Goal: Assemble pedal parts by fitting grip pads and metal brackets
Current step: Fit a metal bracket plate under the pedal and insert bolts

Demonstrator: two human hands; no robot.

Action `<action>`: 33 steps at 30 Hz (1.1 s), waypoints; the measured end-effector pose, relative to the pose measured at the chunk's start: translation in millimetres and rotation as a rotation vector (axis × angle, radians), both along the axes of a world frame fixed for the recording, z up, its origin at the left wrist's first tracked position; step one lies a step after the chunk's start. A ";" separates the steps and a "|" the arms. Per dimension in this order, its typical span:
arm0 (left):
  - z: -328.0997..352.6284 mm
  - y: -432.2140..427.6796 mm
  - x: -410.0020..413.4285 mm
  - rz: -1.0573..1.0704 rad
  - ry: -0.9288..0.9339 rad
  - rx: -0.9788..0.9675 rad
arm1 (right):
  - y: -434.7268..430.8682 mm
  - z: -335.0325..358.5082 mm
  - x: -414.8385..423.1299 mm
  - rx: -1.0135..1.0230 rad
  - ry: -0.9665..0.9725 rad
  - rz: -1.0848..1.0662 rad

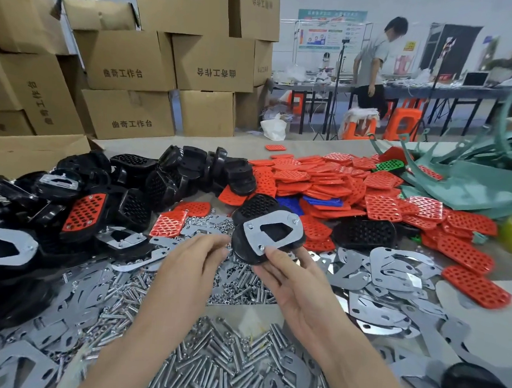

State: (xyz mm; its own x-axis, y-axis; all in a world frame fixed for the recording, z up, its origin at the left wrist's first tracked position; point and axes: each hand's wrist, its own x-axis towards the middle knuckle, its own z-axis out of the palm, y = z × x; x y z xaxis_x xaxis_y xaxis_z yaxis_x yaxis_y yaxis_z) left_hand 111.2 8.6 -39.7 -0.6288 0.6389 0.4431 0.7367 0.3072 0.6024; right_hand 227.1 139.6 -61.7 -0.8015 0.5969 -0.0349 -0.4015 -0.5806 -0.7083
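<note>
A person's two bare hands work over a table [329, 144] heaped with pedal parts, seen from a head-worn camera. The right hand [299, 289] grips a black pedal body [243, 246] from its near edge, thumb on top and fingers curled beneath, holding it tilted above the middle of the table. A flat metal bracket [295, 231] lies on the pedal's upper face, with bolt ends showing at three of its corners. The left hand [188, 262] sits just left of the pedal, its fingertips drawn together close to the pedal's edge; whether they pinch anything small cannot be told. Under and near both hands lies a thick scatter of silver bolts [229, 360]. Loose brackets [395, 272] are piled to the right and along the near left. A big heap of red grip pads [342, 176] fills the far right of the table, with a few blue pads [321, 202] and one green pad [390, 166] among them. Black pedal bodies [183, 172] are stacked on the far left, and one there carries a red pad [85, 211]. Pale green plastic pieces [479, 180] lie at the far right edge. Behind the table stand cardboard boxes [167, 64] on the left, and farther off another person [372, 59] stands by a long bench with orange stools [404, 123].
</note>
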 end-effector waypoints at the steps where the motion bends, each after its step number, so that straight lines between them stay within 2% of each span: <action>1: 0.6 1.0 2.2 -0.011 -0.024 0.051 | 0.1 -0.1 0.3 0.001 0.001 0.007; 8: 0.2 -2.5 15.2 -0.068 -0.104 0.199 | -3.5 1.8 2.1 0.071 -0.031 0.088; 11: -1.1 -2.0 18.4 -0.104 -0.044 0.205 | -7.3 1.2 0.9 0.087 -0.033 0.117; 18: -3.9 -2.3 17.9 -0.116 -0.071 0.209 | -11.4 0.2 0.9 0.144 -0.037 0.162; 25: -1.0 -1.4 20.6 -0.141 -0.221 0.252 | -15.9 0.3 0.6 0.127 -0.051 0.157; 33: -2.5 -2.7 17.7 -0.181 -0.217 0.259 | -15.2 0.0 0.7 0.051 -0.069 0.095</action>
